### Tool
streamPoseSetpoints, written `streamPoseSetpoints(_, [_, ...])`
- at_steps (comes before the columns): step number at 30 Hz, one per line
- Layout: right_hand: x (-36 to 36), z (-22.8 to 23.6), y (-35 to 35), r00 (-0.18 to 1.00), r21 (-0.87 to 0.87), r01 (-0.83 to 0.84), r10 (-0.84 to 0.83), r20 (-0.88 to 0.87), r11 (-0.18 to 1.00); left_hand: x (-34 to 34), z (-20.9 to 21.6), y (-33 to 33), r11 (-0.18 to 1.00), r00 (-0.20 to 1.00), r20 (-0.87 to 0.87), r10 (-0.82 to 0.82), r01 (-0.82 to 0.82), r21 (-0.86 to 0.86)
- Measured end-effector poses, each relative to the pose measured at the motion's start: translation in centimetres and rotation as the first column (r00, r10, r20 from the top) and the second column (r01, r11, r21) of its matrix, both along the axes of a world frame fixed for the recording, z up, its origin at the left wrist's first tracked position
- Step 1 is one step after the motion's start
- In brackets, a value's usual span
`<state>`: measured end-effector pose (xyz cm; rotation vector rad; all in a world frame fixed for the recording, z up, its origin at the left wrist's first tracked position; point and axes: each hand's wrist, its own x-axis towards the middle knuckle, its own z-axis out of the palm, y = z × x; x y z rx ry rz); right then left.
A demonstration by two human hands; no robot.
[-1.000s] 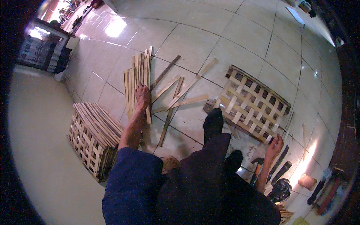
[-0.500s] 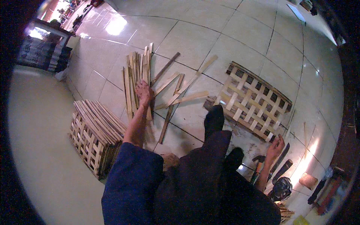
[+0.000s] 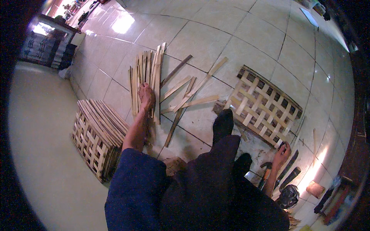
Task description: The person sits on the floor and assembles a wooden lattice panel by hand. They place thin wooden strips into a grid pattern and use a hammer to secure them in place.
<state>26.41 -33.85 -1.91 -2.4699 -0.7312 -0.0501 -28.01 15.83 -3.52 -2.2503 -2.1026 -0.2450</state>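
With its fingers down among the pale strips, my left hand [image 3: 146, 95] grips part of a loose bundle of bamboo strips [image 3: 157, 82] on the floor; the fingertips are partly hidden. Several more strips [image 3: 189, 103] lie scattered and crossed to its right. My right hand [image 3: 282, 153] is beside the near corner of a woven bamboo panel [image 3: 262, 104], its fingers loosely bent and apart; whether they touch the panel is hard to see. One dark-covered foot [image 3: 222, 125] rests at the panel's near left edge.
A stack of woven panels [image 3: 98, 138] stands at left. Near my right arm lie a dark blade [image 3: 288, 164], a dark handle [image 3: 290, 177], a hammer-like tool [image 3: 265, 173], a black bundle [image 3: 289, 196] and a wooden block [image 3: 315, 189]. Dark furniture [image 3: 46, 44] stands far left.
My left hand has shifted slightly among the strips, and some of them have moved with it. My right hand stays by the panel corner. The view has shifted a little.
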Motion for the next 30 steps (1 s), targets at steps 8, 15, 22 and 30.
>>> streamPoseSetpoints(8, [-0.8,0.8,0.5,0.998,0.060,0.038,-0.035,-0.052,0.997,1.0,-2.9,2.6,0.983,0.991,-0.029,0.134,-0.136,-0.123])
streamPoseSetpoints(15, [-1.8,1.9,1.5,0.997,0.070,0.045,-0.041,-0.061,0.997,-5.4,-7.5,6.9,0.957,0.762,0.608,0.224,-0.052,-0.287])
streamPoseSetpoints(22, [-2.6,1.1,2.6,0.989,0.170,0.026,0.000,-0.149,0.985,-10.7,-9.7,7.3,0.997,0.684,0.730,-0.019,0.072,-0.041])
streamPoseSetpoints(30, [-1.3,2.0,0.9,0.997,0.093,0.059,-0.054,-0.059,0.994,-0.1,-3.7,1.6,0.976,0.621,0.753,0.218,-0.122,-0.181])
